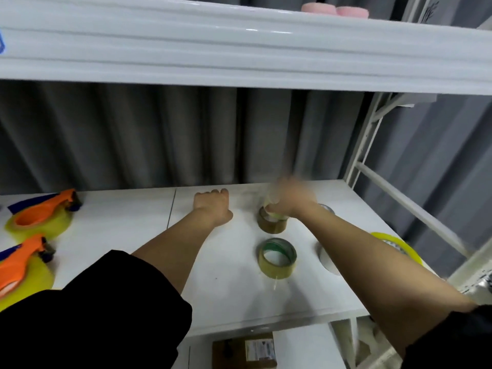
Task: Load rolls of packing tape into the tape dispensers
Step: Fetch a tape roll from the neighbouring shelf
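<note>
**Right hand on a tape roll, left fist on the shelf**

The person reaches both bare forearms over a white shelf [226, 288]. The left hand [213, 206] lies on the shelf surface with its fingers curled under into a fist, holding nothing. The right hand [290, 199], blurred, is at a pale yellowish tape roll [275, 213] that sits on top of a brown tape roll [271, 222]; the fingers look curled round the pale roll, though the blur makes the grip hard to read.

Nearer the person, a green-cored tape roll [277, 258] lies flat on the shelf. A yellow roll [396, 245] lies at the right edge, partly hidden behind the right forearm, and a grey roll [326, 209] shows just behind the right wrist.

At the far left, two orange dispensers [45, 209] [16, 265] lie on the shelf, each already carrying a yellow-tinted roll. Two pink objects [335, 9] sit on the upper shelf. A cardboard box [245, 351] rests below.
</note>
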The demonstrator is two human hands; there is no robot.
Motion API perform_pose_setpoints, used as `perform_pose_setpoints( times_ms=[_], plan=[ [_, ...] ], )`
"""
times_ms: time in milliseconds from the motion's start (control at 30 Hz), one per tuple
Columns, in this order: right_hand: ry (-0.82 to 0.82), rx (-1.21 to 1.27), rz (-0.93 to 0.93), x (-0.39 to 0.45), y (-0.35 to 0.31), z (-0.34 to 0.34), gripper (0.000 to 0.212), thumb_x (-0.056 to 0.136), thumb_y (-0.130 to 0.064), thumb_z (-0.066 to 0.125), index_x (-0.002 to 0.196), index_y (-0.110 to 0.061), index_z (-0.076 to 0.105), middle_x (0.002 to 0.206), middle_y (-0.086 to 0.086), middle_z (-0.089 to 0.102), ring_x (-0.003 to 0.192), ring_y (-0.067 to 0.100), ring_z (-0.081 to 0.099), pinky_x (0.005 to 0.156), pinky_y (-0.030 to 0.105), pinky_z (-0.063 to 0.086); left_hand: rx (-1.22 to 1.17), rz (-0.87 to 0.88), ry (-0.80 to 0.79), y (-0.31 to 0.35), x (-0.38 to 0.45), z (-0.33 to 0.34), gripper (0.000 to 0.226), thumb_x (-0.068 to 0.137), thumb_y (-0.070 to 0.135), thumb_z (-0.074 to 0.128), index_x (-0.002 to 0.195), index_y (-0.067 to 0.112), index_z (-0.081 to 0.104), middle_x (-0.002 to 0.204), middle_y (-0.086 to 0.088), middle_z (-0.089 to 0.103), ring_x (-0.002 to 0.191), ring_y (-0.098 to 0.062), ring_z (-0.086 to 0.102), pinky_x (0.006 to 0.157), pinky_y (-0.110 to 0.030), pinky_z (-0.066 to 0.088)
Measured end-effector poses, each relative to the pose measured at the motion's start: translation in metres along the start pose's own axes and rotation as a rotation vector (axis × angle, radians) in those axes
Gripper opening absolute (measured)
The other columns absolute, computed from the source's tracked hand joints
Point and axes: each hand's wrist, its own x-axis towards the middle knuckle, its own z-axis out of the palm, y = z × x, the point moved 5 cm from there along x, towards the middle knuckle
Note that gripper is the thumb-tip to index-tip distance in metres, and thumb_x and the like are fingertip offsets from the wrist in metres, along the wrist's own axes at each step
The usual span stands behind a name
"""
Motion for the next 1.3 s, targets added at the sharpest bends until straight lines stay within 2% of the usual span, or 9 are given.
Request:
perform_pose_setpoints(
  times_ms=[267,467,633,767,933,1033,1300],
  plan=[
    [0.011,0.005,0.051,0.003,0.022,0.009,0.09,0.076,-0.061,0.065,0.145,-0.018,0.026,0.143,0.008,0.036,0.124,0.033,0.044,0.094,0.041,0.045,0.049,0.05,0.004,0.02,0.018,0.003,0.044,0.089,0.028,0.047,0.129,0.011,0.04,0.114,-0.009,0.056,0.1,-0.027,0.058,0.073,-0.029,0.034],
    [0.022,0.034,0.076,0.008,0.055,0.002,0.087,0.077,-0.058,0.066,0.145,-0.018,0.027,0.143,0.009,0.036,0.125,0.034,0.043,0.097,0.04,0.042,0.073,0.096,0.008,0.049,0.031,-0.004,0.043,0.09,0.028,0.045,0.129,0.011,0.041,0.117,-0.01,0.056,0.104,-0.028,0.057,0.074,-0.029,0.033],
    [0.021,0.035,0.096,0.014,0.101,0.0,0.085,0.077,-0.057,0.066,0.144,-0.019,0.028,0.141,0.008,0.037,0.124,0.033,0.043,0.092,0.039,0.044,0.106,0.1,-0.002,0.085,0.04,-0.01,0.051,0.092,0.039,0.046,0.134,0.012,0.038,0.124,-0.01,0.054,0.11,-0.027,0.056,0.077,-0.03,0.035],
    [0.017,0.013,0.073,0.021,0.152,-0.003,0.087,0.077,-0.059,0.066,0.143,-0.017,0.028,0.141,0.009,0.037,0.126,0.034,0.042,0.095,0.041,0.043,0.088,0.064,-0.011,0.132,0.05,-0.012,0.055,0.088,0.051,0.05,0.127,0.013,0.042,0.121,-0.008,0.057,0.107,-0.026,0.057,0.077,-0.03,0.036],
    [-0.042,-0.044,0.008,0.031,0.218,0.002,0.095,0.078,-0.061,0.063,0.15,-0.017,0.019,0.149,0.008,0.027,0.132,0.033,0.038,0.1,0.041,0.04,0.005,-0.015,0.003,0.203,0.053,-0.012,0.043,0.093,0.032,0.045,0.13,0.011,0.041,0.123,-0.011,0.056,0.109,-0.029,0.056,0.082,-0.032,0.036],
    [-0.057,-0.064,-0.047,0.035,0.249,0.002,0.093,0.078,-0.061,0.063,0.148,-0.017,0.021,0.149,0.009,0.028,0.131,0.034,0.039,0.102,0.041,0.04,-0.041,-0.042,-0.025,0.242,0.052,-0.012,0.046,0.093,0.037,0.047,0.13,0.01,0.041,0.126,-0.012,0.054,0.114,-0.03,0.055,0.089,-0.034,0.038],
    [-0.1,-0.022,-0.086,0.041,0.298,0.007,0.091,0.078,-0.061,0.063,0.147,-0.019,0.023,0.148,0.011,0.026,0.13,0.036,0.041,0.103,0.042,0.042,-0.056,0.012,-0.036,0.31,0.052,-0.009,0.041,0.094,0.033,0.042,0.129,0.01,0.042,0.128,-0.013,0.053,0.114,-0.032,0.054,0.09,-0.036,0.04]
  ],
)
